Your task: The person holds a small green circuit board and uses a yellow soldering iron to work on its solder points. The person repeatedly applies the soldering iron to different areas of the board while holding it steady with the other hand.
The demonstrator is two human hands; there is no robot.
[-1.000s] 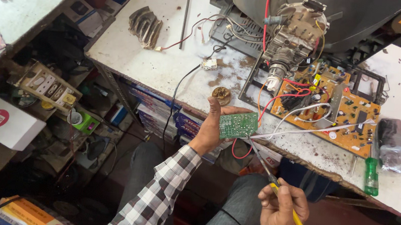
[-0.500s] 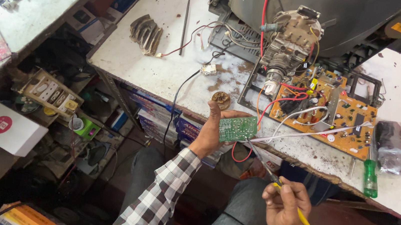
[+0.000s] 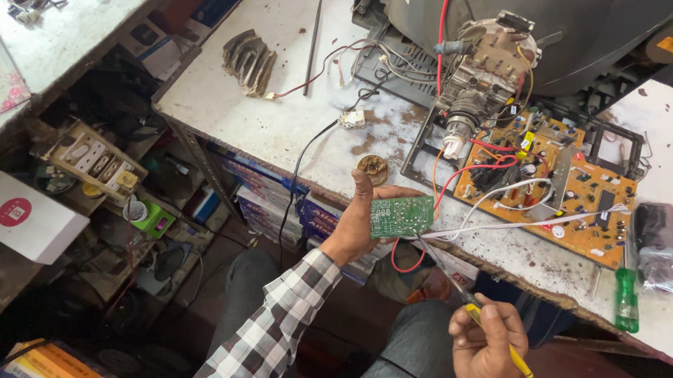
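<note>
Two bare hands work above the lap, in front of a stained white workbench [image 3: 276, 123]. Nearest: the right hand [image 3: 486, 358], fingers curled tight around a slim yellow-handled soldering iron [image 3: 496, 342], its thin dark tip angled up and left toward the small board; a yellow coiled cord runs from the handle down past the wrist. Next: the left hand [image 3: 358, 225], in a black-and-white checked sleeve, pinching a small green rectangular circuit board [image 3: 402, 216] by its left edge, thumb raised, the board held up just before the bench's front edge; white and red wires lead from it to the right. On the bench edge, just beside the left thumb, a small round brown tin [image 3: 372, 169]. Farther right, a large orange circuit board [image 3: 556, 193] crowded with parts; near the right front edge, a green-handled screwdriver [image 3: 626, 300] and a dark bundle in a clear plastic bag [image 3: 661, 247]. Farthest: the grey rear of a picture tube [image 3: 542, 18], its neck assembly over the orange board; to the left, a brown finned metal part [image 3: 248, 59].
</note>
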